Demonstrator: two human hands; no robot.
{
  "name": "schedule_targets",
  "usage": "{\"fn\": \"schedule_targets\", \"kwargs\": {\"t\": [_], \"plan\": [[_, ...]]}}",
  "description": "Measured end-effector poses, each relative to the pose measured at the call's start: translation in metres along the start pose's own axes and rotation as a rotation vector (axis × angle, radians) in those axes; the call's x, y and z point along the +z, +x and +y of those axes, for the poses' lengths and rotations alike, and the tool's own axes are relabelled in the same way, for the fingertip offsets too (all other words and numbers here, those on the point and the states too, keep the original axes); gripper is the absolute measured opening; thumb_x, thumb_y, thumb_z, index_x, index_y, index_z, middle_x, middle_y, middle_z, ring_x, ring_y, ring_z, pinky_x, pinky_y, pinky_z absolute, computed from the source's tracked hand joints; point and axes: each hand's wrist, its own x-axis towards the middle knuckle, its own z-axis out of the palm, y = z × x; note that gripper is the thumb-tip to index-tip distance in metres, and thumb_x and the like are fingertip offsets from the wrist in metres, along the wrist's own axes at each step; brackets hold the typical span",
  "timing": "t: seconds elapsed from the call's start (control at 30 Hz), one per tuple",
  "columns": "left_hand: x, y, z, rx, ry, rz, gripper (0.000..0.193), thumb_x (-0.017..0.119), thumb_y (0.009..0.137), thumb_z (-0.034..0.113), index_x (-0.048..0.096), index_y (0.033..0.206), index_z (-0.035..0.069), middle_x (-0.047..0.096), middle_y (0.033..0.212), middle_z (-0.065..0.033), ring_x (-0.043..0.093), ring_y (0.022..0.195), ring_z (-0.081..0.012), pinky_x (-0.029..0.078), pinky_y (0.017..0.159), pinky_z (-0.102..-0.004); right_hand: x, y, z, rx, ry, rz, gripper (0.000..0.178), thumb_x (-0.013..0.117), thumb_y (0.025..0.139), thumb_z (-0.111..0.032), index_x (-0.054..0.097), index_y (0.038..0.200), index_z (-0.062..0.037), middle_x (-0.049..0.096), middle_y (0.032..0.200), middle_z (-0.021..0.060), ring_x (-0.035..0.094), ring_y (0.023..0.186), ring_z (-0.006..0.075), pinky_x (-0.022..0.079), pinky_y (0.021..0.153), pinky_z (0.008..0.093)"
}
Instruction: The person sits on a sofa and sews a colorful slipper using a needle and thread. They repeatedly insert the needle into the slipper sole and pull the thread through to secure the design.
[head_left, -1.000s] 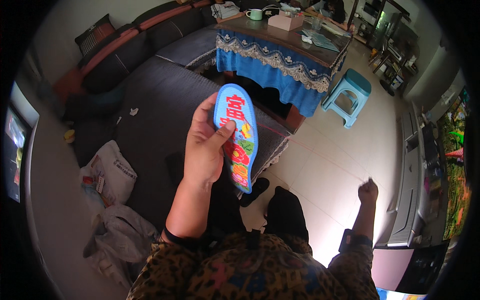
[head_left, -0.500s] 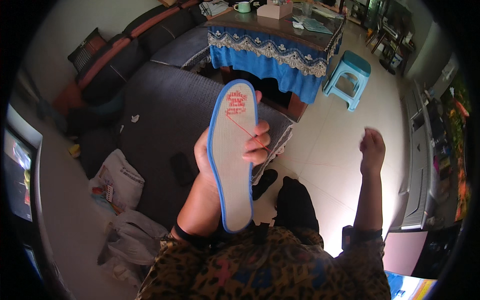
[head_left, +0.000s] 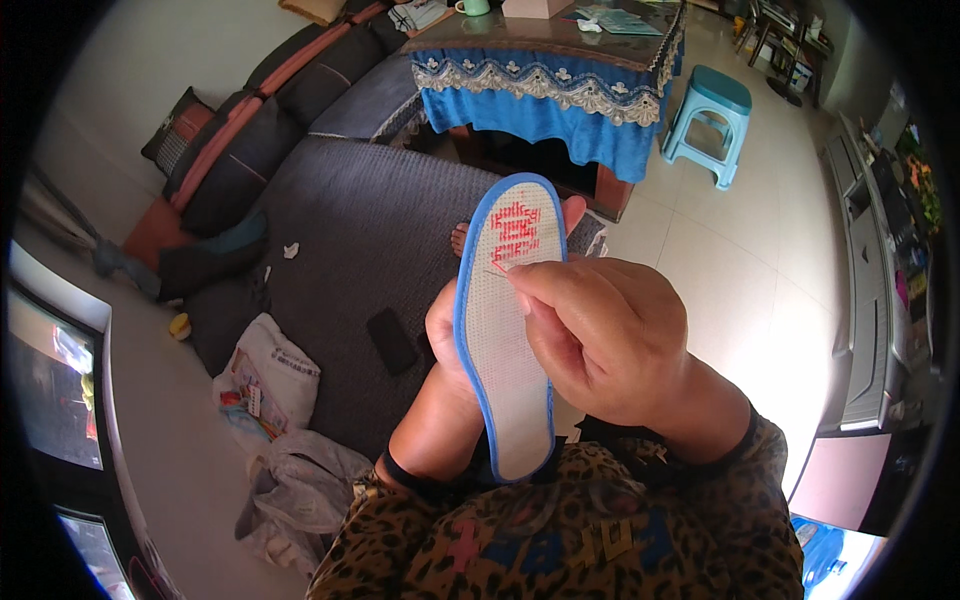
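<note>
A cream insole [head_left: 518,380] with a blue bound edge stands upright in front of me. Red stitching [head_left: 516,232] forms a small patch near its top. My left hand [head_left: 443,325] grips the insole from behind; most of its fingers are hidden, with one fingertip showing at the upper right edge. Over the insole's face, my right hand [head_left: 612,335] is closed in a pinch just below the stitching. A thin dark needle [head_left: 495,273] sticks out from the fingertips against the mesh, beside a short length of red thread [head_left: 498,263].
A grey sofa seat [head_left: 340,240] spreads behind the insole, with a dark phone [head_left: 391,340] and a white bag [head_left: 270,370] on it. Beyond stands a table with a blue lace-trimmed cloth [head_left: 540,110]. A blue plastic stool [head_left: 712,120] is at the far right.
My right hand has come in from the far right, where it was pulling the red thread, to the insole's face. The insole sits slightly farther right in view.
</note>
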Motion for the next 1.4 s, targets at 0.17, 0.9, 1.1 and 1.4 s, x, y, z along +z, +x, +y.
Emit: {"fn": "schedule_targets", "kwargs": {"t": [0.17, 0.9, 1.1, 1.4], "plan": [[-0.005, 0.000, -0.002, 0.008, -0.084, -0.161, 0.063, 0.039, 0.094, 0.032, 0.033, 0.147, -0.001, 0.025, 0.155, -0.0249, 0.033, 0.141, -0.0328, 0.027, 0.116, -0.0419, 0.002, -0.005, 0.003, 0.010, -0.005, -0.002, 0.025, 0.067, 0.077, 0.006, 0.063, 0.101, 0.0003, 0.066, 0.076, 0.0115, 0.065, 0.059, 0.0223, 0.049, 0.052, 0.0286], [-0.003, -0.001, -0.003, -0.014, 0.022, -0.138, 0.070, 0.040, 0.090, 0.036, 0.030, 0.149, 0.000, 0.024, 0.156, -0.0235, 0.029, 0.143, -0.0321, 0.022, 0.118, -0.0412, 0.000, -0.010, 0.005, -0.045, -0.020, -0.022, 0.029, 0.069, 0.076, -0.003, 0.055, 0.101, 0.0011, 0.059, 0.074, 0.0128, 0.061, 0.060, 0.0257, 0.050, 0.053, 0.0333], [-0.004, 0.002, -0.003, -0.012, -0.059, -0.212, 0.072, 0.040, 0.090, 0.037, 0.026, 0.150, -0.001, 0.022, 0.157, -0.0223, 0.034, 0.140, -0.0321, 0.026, 0.116, -0.0413, -0.003, -0.009, 0.004, -0.022, -0.018, -0.030, 0.026, 0.068, 0.076, 0.000, 0.057, 0.100, 0.0010, 0.061, 0.074, 0.0124, 0.062, 0.060, 0.0249, 0.049, 0.053, 0.0327], [0.004, -0.002, -0.001, -0.051, 0.296, 0.027, 0.074, 0.050, 0.091, 0.033, 0.024, 0.150, -0.002, 0.028, 0.154, -0.0211, 0.045, 0.130, -0.0292, 0.035, 0.109, -0.0403, -0.004, -0.011, 0.007, 0.039, -0.019, -0.047, 0.021, 0.066, 0.078, 0.002, 0.060, 0.098, -0.0004, 0.062, 0.073, 0.0123, 0.062, 0.058, 0.0243, 0.048, 0.052, 0.0318]]}}
